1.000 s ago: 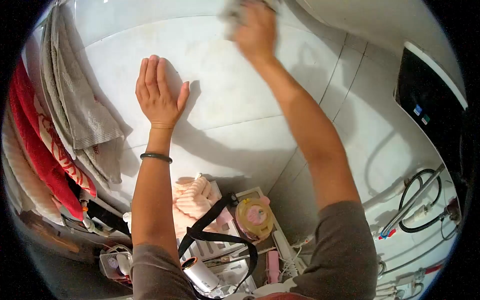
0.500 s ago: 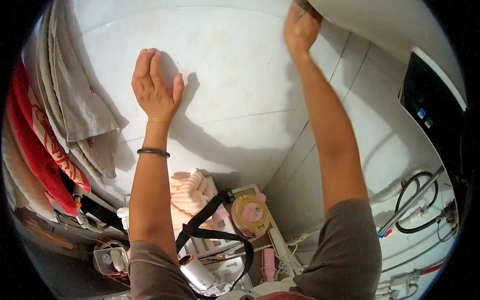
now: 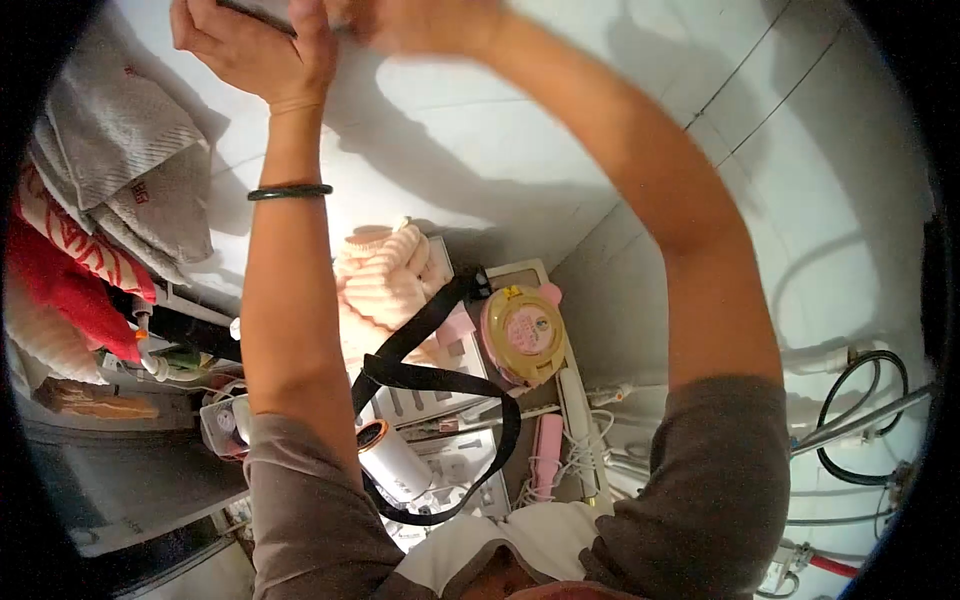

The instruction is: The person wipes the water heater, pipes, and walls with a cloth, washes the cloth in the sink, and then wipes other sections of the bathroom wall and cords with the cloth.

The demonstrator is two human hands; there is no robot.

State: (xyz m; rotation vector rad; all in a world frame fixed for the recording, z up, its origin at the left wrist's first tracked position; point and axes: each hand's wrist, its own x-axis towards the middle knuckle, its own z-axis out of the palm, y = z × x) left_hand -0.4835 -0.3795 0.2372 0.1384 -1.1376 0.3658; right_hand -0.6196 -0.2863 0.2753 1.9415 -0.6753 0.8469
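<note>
My left hand (image 3: pixel 255 45) is raised at the top left, before the white tiled wall (image 3: pixel 470 120). Its fingers curl around a dark, flat-looking thing (image 3: pixel 262 14) that the frame's top edge cuts off, so its kind cannot be made out. A black bracelet (image 3: pixel 290 192) circles my left wrist. Close beside the left thumb is my right hand (image 3: pixel 415 25), reaching in from the right. Motion smears it and part of its fingers is cut off, so its grip does not show.
Grey towels (image 3: pixel 140 160) and a red towel (image 3: pixel 70 295) hang at left. Below are a peach striped cloth (image 3: pixel 385 270), a black strap (image 3: pixel 430 375), a round gold-and-pink container (image 3: pixel 522 335), a white cylinder (image 3: pixel 397 465) and a pink device (image 3: pixel 546 450). A black hose (image 3: pixel 825 425) loops at right.
My right hand has swung from the upper right across to my left hand. My left hand, flat and spread against the wall before, has moved up and curled. The view has shifted.
</note>
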